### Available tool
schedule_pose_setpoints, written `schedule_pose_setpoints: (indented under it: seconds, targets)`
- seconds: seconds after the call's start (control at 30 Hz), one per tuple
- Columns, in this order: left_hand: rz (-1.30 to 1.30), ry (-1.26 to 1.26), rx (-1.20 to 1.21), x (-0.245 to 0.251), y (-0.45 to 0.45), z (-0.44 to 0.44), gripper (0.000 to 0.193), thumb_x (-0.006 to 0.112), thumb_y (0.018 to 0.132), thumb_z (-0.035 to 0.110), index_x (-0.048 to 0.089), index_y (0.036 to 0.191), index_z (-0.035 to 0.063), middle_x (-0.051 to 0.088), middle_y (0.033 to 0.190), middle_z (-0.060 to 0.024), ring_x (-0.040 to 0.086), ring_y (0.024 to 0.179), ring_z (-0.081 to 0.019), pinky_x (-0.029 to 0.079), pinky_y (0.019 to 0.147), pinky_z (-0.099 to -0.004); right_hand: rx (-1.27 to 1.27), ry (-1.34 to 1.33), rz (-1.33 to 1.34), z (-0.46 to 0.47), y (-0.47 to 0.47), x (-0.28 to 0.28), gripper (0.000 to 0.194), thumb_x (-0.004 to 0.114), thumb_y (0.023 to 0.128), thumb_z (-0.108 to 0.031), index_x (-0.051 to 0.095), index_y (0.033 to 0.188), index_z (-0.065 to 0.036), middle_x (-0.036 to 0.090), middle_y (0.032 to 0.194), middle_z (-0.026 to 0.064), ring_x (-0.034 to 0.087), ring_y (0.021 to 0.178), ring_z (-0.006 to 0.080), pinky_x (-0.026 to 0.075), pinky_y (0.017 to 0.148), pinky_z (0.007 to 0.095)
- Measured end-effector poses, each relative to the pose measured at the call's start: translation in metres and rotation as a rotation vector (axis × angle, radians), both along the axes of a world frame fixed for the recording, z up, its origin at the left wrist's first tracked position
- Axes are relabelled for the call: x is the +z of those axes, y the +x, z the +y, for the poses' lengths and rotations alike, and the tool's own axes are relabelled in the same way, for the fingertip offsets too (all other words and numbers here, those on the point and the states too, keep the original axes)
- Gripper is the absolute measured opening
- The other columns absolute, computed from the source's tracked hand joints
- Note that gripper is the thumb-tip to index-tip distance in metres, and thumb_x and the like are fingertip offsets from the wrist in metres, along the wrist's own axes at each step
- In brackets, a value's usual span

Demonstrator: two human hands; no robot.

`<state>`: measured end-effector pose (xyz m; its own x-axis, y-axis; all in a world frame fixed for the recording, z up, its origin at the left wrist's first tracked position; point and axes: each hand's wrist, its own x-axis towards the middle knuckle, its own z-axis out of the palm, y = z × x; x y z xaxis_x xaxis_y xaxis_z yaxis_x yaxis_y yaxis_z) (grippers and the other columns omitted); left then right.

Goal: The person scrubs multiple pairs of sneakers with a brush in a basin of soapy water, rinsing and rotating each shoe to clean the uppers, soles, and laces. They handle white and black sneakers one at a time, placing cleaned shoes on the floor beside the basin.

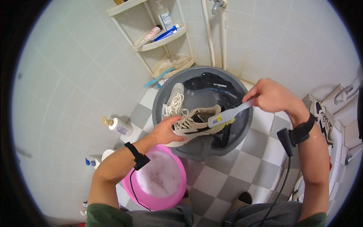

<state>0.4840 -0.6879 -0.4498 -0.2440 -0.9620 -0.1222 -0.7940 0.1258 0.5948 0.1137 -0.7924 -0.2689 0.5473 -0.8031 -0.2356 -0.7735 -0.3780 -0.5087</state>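
Observation:
My left hand grips the toe end of a beige and black sneaker, holding it over a large grey plastic tub. In my right hand is the handle of a grey scrub brush. Its yellow bristles lie against the side of the sneaker near the heel. Inside the tub, to the left, sits a pale insole or shoe part with white shoelaces heaped on it. Dark wet material lies along the tub's far and right sides; its kind is hard to make out.
Below the tub stands a pink basin of foamy water. A pump bottle is by the left wall. A corner shelf holds toiletries, with a light-blue brush at its foot. Another sneaker rests at right. A tap juts from the wall.

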Motion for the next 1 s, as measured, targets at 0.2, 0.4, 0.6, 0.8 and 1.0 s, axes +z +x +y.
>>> schedule_pose_setpoints:
  seconds: [0.2, 0.4, 0.6, 0.8, 1.0]
  targets:
    - [-0.016, 0.05, -0.001, 0.002, 0.002, -0.005, 0.089, 0.091, 0.067, 0.04, 0.056, 0.143, 0.0093, 0.06, 0.14, -0.0149, 0.052, 0.134, -0.0341, 0.044, 0.111, -0.0413, 0.048, -0.148, 0.067, -0.006, 0.018, 0.013, 0.032, 0.065, 0.076, -0.009, 0.08, 0.104, -0.007, 0.076, 0.091, 0.0173, 0.073, 0.085, 0.032, 0.056, 0.079, 0.0403]
    - [-0.028, 0.053, -0.015, 0.004, -0.008, -0.004, 0.089, 0.093, 0.066, 0.038, 0.057, 0.141, 0.0075, 0.06, 0.138, -0.0163, 0.052, 0.132, -0.0346, 0.044, 0.111, -0.041, 0.156, -0.121, 0.258, -0.028, 0.054, -0.048, 0.033, 0.058, 0.075, -0.015, 0.081, 0.098, -0.011, 0.076, 0.094, 0.0187, 0.072, 0.092, 0.0393, 0.057, 0.081, 0.0452]
    - [0.007, 0.015, -0.035, -0.001, -0.013, 0.0, 0.092, 0.094, 0.063, 0.037, 0.055, 0.139, 0.0032, 0.059, 0.135, -0.0175, 0.054, 0.129, -0.0355, 0.044, 0.11, -0.0405, 0.274, 0.019, 0.035, 0.019, 0.118, -0.098, 0.039, 0.056, 0.079, -0.014, 0.078, 0.111, -0.016, 0.075, 0.095, 0.0187, 0.07, 0.09, 0.0394, 0.056, 0.082, 0.0451]
    - [-0.029, -0.03, -0.065, -0.004, -0.011, 0.005, 0.094, 0.093, 0.061, 0.039, 0.053, 0.139, 0.0038, 0.06, 0.13, -0.0166, 0.055, 0.126, -0.0362, 0.046, 0.107, -0.042, 0.501, 0.169, 0.224, -0.02, 0.095, -0.068, 0.042, 0.058, 0.08, -0.016, 0.078, 0.117, -0.021, 0.076, 0.095, 0.0162, 0.073, 0.09, 0.0338, 0.056, 0.08, 0.0415]
    - [-0.017, -0.042, -0.032, -0.005, -0.012, 0.008, 0.096, 0.093, 0.061, 0.04, 0.052, 0.14, 0.0044, 0.059, 0.131, -0.0159, 0.055, 0.126, -0.0358, 0.046, 0.107, -0.0418, 0.471, -0.018, 0.189, 0.012, 0.114, -0.09, 0.033, 0.062, 0.084, -0.026, 0.079, 0.111, -0.019, 0.077, 0.104, 0.0118, 0.073, 0.099, 0.0359, 0.058, 0.086, 0.0483]
